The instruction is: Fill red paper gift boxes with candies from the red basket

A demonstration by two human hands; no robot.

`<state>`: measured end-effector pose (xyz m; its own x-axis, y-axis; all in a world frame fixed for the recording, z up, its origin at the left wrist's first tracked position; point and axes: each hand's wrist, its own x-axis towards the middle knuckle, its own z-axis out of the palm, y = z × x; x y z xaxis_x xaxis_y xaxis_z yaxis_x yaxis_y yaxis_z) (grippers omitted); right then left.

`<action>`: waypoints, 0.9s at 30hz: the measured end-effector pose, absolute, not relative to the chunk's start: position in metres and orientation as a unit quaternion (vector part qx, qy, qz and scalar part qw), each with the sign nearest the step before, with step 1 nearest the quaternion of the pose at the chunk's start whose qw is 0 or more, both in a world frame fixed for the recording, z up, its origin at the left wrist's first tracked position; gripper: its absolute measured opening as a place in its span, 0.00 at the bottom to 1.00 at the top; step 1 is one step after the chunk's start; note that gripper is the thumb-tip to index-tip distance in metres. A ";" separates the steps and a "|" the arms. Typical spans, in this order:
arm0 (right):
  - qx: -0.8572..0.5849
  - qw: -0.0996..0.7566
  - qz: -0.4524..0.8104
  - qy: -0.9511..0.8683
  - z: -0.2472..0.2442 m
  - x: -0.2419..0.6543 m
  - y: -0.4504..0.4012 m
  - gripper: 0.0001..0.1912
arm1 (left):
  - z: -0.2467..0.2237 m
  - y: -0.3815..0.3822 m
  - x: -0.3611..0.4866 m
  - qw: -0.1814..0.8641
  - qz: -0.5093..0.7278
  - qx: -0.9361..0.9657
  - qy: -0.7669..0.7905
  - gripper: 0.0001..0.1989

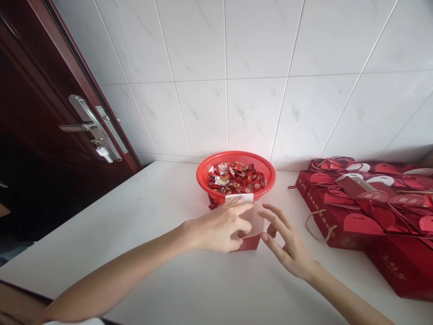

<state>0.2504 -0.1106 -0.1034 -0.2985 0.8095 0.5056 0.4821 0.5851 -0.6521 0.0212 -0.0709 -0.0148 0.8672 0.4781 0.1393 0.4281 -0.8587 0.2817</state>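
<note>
A small red box (249, 243) with a pale inside stands on the white counter, its top uncovered and a white flap (244, 197) raised at the back. My left hand (223, 226) grips the box by its left side, its fingers reaching across the back and the thumb near the front wall. At the right wall, my right hand (287, 241) is held with fingers spread, the thumb tip close to the edge; whether it touches, I cannot tell. Behind the box sits a red plastic basket (203, 174) with many wrapped candies (235, 176) in it.
Several red candy boxes (338, 212) with rounded flaps and cord handles are packed together on the right of the counter (142, 207). White tiles (253, 108) rise behind it. On the left is a dark red door (40, 90) with a metal handle and keys.
</note>
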 end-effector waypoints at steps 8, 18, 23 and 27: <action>-0.412 0.445 0.212 -0.766 -0.103 0.250 -0.108 0.15 | 0.028 -0.046 0.002 0.254 0.105 0.937 0.215 0.15; -0.404 0.567 0.206 -0.688 -0.053 0.231 -0.072 0.17 | 0.001 0.096 0.050 0.140 -0.047 0.894 0.422 0.08; -0.398 0.638 0.228 -0.618 -0.034 0.235 -0.056 0.14 | -0.029 0.109 0.074 0.138 -0.065 0.898 0.412 0.05; -0.414 0.659 0.234 -0.583 -0.023 0.246 -0.053 0.12 | -0.036 0.110 0.089 0.187 -0.093 0.896 0.392 0.19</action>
<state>0.2457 -0.0530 -0.0229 0.2114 0.7913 0.5737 0.1738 0.5472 -0.8187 0.0895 0.1097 -0.0359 0.6747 0.6682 -0.3136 0.7379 -0.6219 0.2623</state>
